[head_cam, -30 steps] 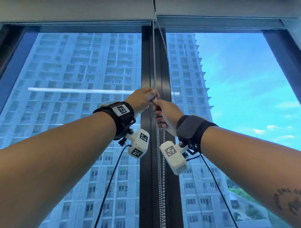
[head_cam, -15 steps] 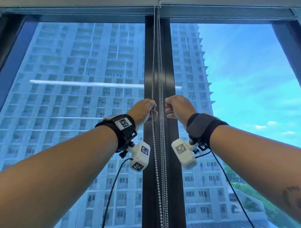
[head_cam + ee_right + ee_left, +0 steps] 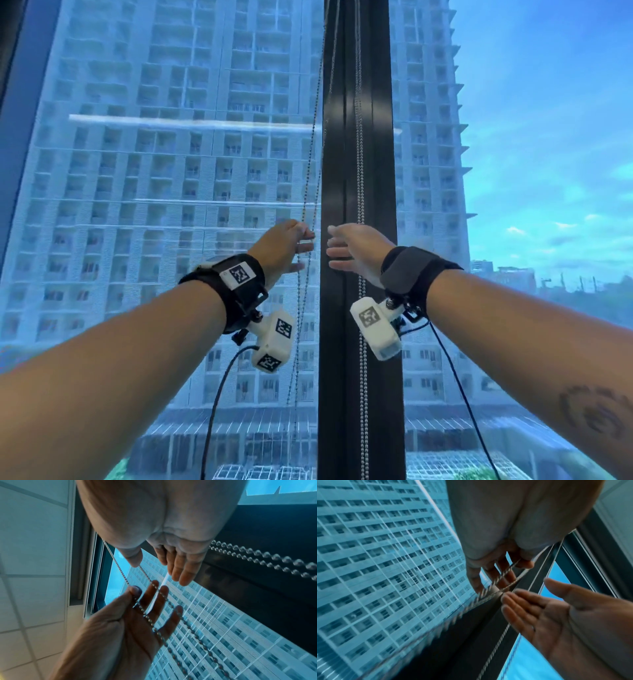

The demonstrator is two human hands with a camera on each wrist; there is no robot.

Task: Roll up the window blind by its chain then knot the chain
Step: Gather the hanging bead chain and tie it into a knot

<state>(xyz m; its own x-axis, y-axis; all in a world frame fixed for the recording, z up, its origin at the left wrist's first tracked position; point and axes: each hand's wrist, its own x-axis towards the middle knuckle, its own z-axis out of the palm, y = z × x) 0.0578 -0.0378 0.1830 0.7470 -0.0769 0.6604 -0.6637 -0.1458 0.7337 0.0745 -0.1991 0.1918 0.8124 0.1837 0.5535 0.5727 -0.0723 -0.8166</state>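
Observation:
Two strands of the metal bead chain (image 3: 310,178) are drawn left off the dark mullion (image 3: 342,137) and hang slack below my left hand (image 3: 287,246). That hand pinches a strand between thumb and forefinger, and in the right wrist view the chain (image 3: 150,616) runs across the straight fingers of the left hand (image 3: 130,626). My right hand (image 3: 352,250) hovers just right of it with its fingers straight, holding nothing. The left wrist view shows the right hand (image 3: 547,612) palm open beside the chain (image 3: 510,577). The blind itself is out of view.
A second pair of bead chains (image 3: 359,171) hangs straight down the mullion behind my right hand. Window glass (image 3: 171,205) fills both sides, with a tower block outside. Cables (image 3: 219,394) dangle from both wrist cameras.
Both hands have dropped lower and the view has tilted down, losing the rolled blind at the top. My right hand has opened from a fist. The left has drawn the chain leftward.

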